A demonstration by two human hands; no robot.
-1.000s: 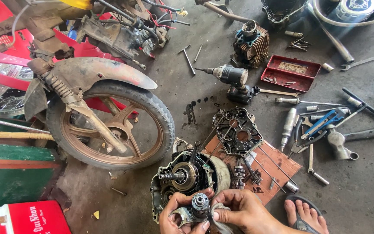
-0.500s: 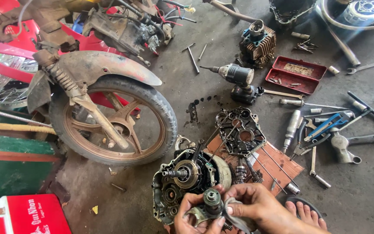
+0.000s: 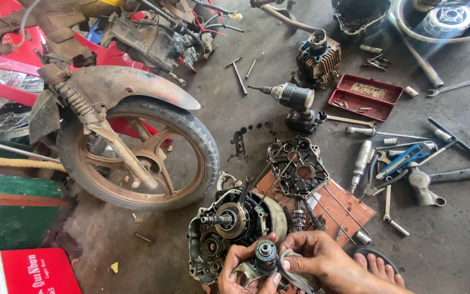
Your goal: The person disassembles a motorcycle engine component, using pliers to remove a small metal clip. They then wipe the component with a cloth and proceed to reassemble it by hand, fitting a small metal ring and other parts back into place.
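Head view: both hands' fingers closed around greasy dark cylindrical gear part, grey rag beneath.

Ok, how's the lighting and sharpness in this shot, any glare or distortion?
Head view: even daylight, soft shadows, mostly sharp; a bluish flare streaks the top right near the hub; wide-lens bending at the edges; the hands and small part are cut off by the bottom edge.

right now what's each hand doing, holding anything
Left hand: closed on the small metal engine part, gripping it from the left.
Right hand: closed, pressing a grey rag against the same part.
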